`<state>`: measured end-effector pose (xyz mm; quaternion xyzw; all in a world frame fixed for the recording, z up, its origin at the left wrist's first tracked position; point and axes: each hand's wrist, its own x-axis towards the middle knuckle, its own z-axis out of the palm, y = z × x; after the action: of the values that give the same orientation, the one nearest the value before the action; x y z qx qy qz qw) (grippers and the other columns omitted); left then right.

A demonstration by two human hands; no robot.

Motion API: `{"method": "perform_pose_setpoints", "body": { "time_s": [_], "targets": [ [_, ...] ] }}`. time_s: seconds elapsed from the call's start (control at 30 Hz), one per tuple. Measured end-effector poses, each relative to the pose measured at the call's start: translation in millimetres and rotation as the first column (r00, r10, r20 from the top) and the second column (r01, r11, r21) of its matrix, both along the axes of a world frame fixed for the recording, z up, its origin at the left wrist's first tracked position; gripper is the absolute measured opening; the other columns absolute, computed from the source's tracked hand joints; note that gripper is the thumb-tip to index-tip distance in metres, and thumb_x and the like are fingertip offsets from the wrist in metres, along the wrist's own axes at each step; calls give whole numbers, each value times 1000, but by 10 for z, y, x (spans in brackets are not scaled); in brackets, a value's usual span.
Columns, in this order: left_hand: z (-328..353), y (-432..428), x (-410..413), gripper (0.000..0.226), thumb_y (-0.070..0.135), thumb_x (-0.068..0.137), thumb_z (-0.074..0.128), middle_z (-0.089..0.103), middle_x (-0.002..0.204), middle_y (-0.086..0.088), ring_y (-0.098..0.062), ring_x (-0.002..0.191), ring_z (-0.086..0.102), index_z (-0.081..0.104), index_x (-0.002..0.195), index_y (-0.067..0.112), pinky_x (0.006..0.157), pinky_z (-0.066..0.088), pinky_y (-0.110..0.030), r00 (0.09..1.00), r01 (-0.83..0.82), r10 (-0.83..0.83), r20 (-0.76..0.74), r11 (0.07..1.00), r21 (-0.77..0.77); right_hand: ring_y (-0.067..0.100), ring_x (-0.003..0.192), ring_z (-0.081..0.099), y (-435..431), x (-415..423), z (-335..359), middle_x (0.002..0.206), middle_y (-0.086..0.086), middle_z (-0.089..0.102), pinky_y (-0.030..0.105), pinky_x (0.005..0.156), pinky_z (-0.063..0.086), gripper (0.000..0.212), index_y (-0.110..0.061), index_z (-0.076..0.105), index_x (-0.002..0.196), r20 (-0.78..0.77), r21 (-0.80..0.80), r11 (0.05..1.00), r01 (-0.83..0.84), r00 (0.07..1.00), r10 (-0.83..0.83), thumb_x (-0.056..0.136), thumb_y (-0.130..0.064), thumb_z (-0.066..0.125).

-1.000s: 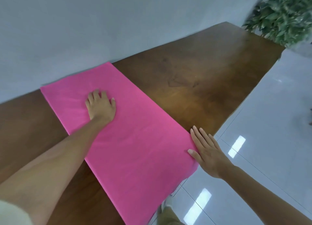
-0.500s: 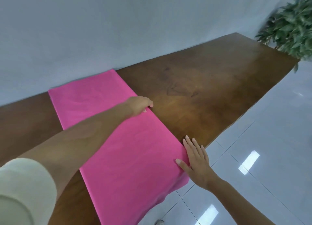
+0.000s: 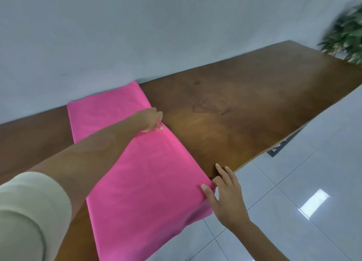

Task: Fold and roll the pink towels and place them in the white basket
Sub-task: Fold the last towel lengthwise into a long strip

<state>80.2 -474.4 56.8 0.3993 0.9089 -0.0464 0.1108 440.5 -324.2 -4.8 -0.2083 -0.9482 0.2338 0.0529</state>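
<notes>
While the pink towel (image 3: 148,172) is lying flat across the worktop (image 3: 244,104), with its near end hanging over the front edge, both hands are working at its right long side, well apart from each other. The left hand (image 3: 151,121) is reaching over the cloth and is pinching that edge with curled fingers, about halfway along it. The right hand (image 3: 225,196) is sitting at the near corner; its thumb is lying on top of the cloth and its fingers are stretching along the edge, but I cannot tell whether they are gripping it.

I am judging that a lengthwise fold is starting. To do it well, both hands should be lifting the edge together and carrying it straight over to the opposite side, so that the corners are meeting and no crease is forming.

The worktop is dark brown wood, standing against a pale wall (image 3: 117,35). A green plant (image 3: 346,35) is showing at its far end, and glossy white floor tiles (image 3: 303,182) are reflecting light. No basket is showing.
</notes>
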Motion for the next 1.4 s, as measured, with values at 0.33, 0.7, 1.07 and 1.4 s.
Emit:
{"method": "perform_pose_setpoints", "body": {
  "time_s": [0.33, 0.7, 1.07, 1.4],
  "targets": [
    [140, -296, -16, 55, 54, 95, 60, 25, 163, -18, -26, 155, 15, 52, 130, 12, 114, 36, -49, 995, -98, 98, 8, 991, 90, 26, 152, 20, 30, 462, -374, 162, -3, 33, 55, 110, 36, 53, -33, 64, 85, -70, 172, 981, 86, 995, -75, 98, -67, 25],
    [368, -635, 29, 54, 51, 97, 58, 16, 167, -17, -27, 156, 11, 49, 136, 14, 115, 35, -56, 996, -67, 77, -48, 981, 182, 12, 65, 56, -261, 1001, -289, 71, -6, 58, 33, 62, 48, 42, -28, 45, 82, 100, -145, 965, 219, 973, -206, 95, -65, 31],
    [650, -1426, 180, 44, 35, 96, 67, 24, 162, -22, -28, 155, 15, 55, 131, 11, 121, 26, -49, 997, 1, 30, -72, 917, 399, 13, 59, 52, -809, 1433, 223, 65, -12, 53, 28, 50, 34, 29, -26, 48, 88, -161, 93, 966, 242, 961, -225, 104, -47, 36],
    [503, -2465, 504, 36, 29, 97, 65, 10, 168, -19, -31, 154, 17, 55, 127, 15, 124, 17, -46, 992, -77, 114, -51, 878, 472, 20, 72, 52, -1729, 1793, 123, 83, -2, 59, 28, 74, 34, 33, -17, 61, 111, -324, 533, 844, -55, 908, 264, 83, -6, 74]
  ]
}}
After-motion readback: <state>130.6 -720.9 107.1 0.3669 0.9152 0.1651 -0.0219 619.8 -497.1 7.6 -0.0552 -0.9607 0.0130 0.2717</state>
